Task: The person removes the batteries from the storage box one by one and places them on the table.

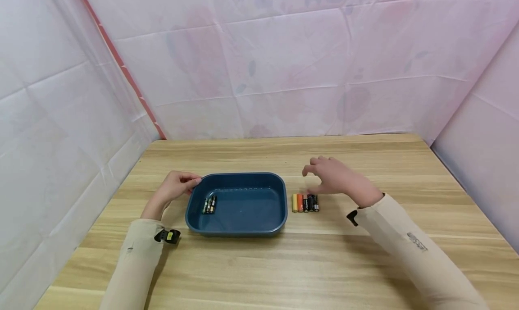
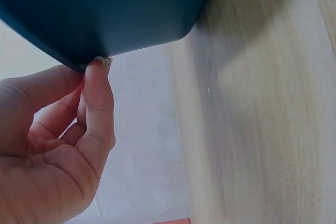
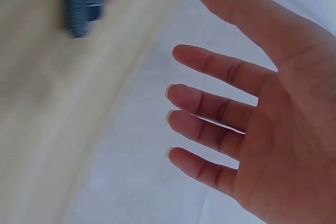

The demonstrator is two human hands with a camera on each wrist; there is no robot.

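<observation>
Wooden table (image 1: 284,265) with pale grain, enclosed on three sides by creased white-pink sheeting (image 1: 284,71). Right wrist view blurred: only dark battery ends at 11 o'clock of the palm legible; colours indistinct. Left wrist view mostly filled by the tray's underside. Blue tray (image 1: 239,231) at table centre, holding a small cluster of batteries (image 1: 209,204) at its 9 o'clock side; exact count hard to tell. Row of batteries (image 1: 305,202) on the table just beside the tray's 3 o'clock rim. Left hand (image 1: 175,187) pinching the tray rim at 9 o'clock, thumb tip on the edge. Right hand (image 1: 332,175) released, fingers spread, hovering just above the row, grasping nothing.
</observation>
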